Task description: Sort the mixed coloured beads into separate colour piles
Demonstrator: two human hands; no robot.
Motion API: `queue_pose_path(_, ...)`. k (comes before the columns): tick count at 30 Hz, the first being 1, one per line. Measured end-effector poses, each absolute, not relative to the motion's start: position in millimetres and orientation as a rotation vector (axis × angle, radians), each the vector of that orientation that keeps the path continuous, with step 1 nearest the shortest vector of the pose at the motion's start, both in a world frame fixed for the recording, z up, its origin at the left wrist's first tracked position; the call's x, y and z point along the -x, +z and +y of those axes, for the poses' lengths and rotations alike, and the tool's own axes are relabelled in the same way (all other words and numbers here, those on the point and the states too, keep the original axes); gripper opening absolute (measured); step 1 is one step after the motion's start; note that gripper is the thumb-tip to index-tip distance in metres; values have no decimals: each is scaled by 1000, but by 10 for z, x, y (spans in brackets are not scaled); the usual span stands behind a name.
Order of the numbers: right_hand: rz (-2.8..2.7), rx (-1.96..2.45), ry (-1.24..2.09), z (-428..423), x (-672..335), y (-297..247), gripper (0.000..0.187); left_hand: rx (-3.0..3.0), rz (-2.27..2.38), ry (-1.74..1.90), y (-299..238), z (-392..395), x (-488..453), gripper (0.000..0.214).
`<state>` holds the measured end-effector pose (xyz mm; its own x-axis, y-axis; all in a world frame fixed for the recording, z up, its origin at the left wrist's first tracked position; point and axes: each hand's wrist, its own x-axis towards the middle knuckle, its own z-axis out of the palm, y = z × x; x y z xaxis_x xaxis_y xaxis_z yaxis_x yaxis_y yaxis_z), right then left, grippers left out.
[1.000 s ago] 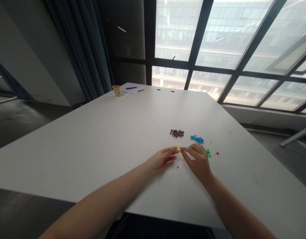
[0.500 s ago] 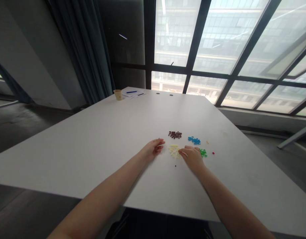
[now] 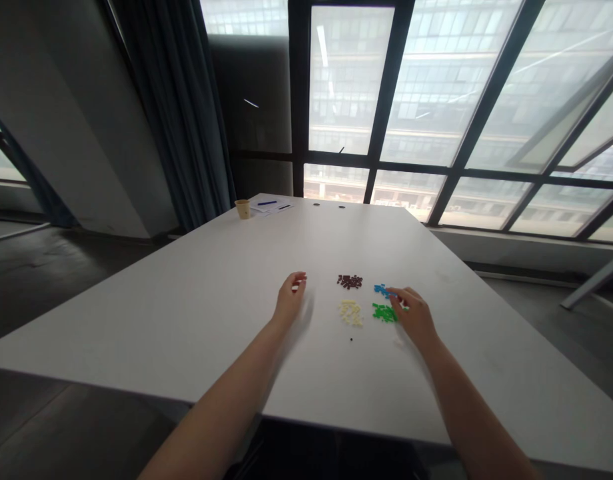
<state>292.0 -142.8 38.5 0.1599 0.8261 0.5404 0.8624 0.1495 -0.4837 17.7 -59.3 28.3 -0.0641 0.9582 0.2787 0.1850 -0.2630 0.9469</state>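
Note:
Four small heaps of tiny pieces lie on the white table (image 3: 186,300): brown (image 3: 350,281), blue (image 3: 381,290), pale yellow (image 3: 350,312) and green (image 3: 383,312). My left hand (image 3: 289,299) hovers left of the heaps, its fingers curled in a pinch with a small pale piece at the tips. My right hand (image 3: 412,318) rests just right of the green heap. Its bent fingers reach to the gap between blue and green, pressed together; what they hold is too small to make out. A single dark piece (image 3: 351,339) lies alone near the yellow heap.
At the table's far left corner stand a paper cup (image 3: 242,209) and sheets of paper with pens (image 3: 272,205). Two dark discs (image 3: 328,205) lie near the far edge. Behind are large windows and a dark curtain (image 3: 186,120).
Both hands left the yellow heap. The left hand drew away to the left; the right went to the green and blue heaps. The green heap looks gathered, and the camera tilted up.

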Motion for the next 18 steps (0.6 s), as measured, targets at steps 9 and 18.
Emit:
queue_pose_path(9,-1730,1873,-36,-2407,-2471,42,46,-2480,1558,1003,128,-1762,-215,48)
queue_pose_path(18,-1928,2061,-22,-2533,-2077,-371,59,-2622,1443,455,-167,-2012,-313,46)
